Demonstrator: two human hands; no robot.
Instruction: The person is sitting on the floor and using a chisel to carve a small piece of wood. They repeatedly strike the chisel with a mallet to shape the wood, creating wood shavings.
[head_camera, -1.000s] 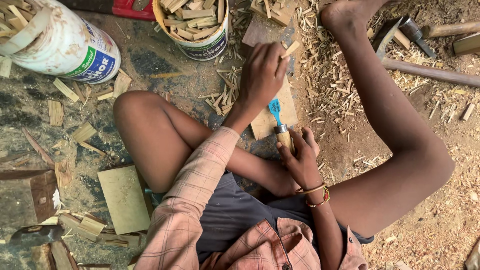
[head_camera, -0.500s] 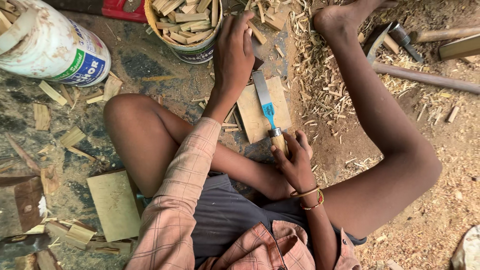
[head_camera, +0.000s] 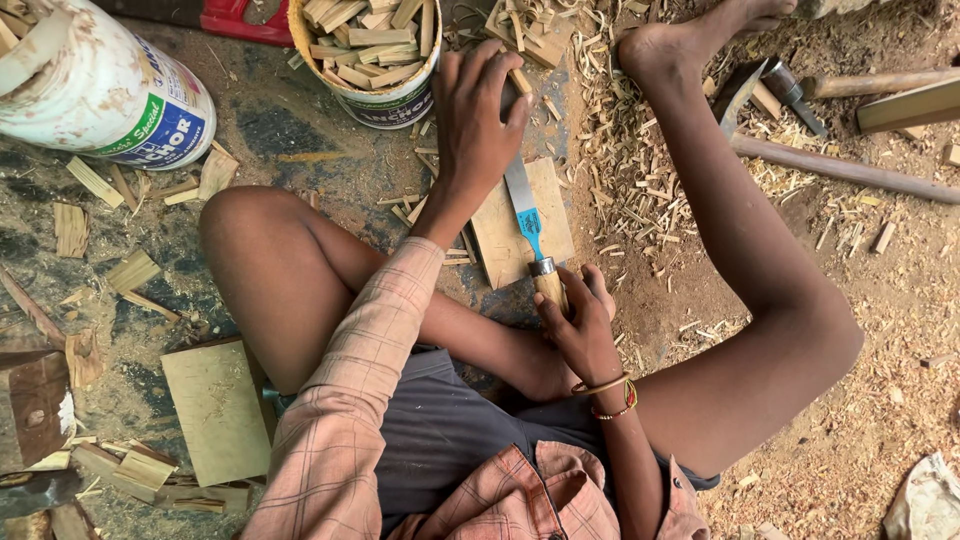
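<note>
I sit on the ground with my legs folded. My right hand (head_camera: 578, 325) grips the wooden handle of a chisel (head_camera: 530, 235) with a blue collar. Its steel blade lies across a small flat wooden board (head_camera: 555, 200) between my legs and points away from me. My left hand (head_camera: 478, 115) reaches forward beyond the board, just below a bucket. Its fingers close on a small wooden stick (head_camera: 520, 80) at the blade's tip; the tip itself is hidden under the hand.
A white bucket (head_camera: 385, 100) full of cut wooden sticks stands at the top. A large white plastic jar (head_camera: 100, 90) lies at top left. Metal-headed tools (head_camera: 780, 85) and wooden rods (head_camera: 850, 170) lie at right. A flat board (head_camera: 215, 410) and scraps lie at left, among scattered shavings.
My left hand has moved from the board forward to the spot below the bucket. The chisel has swung so its blade stretches out across the board toward that hand.
</note>
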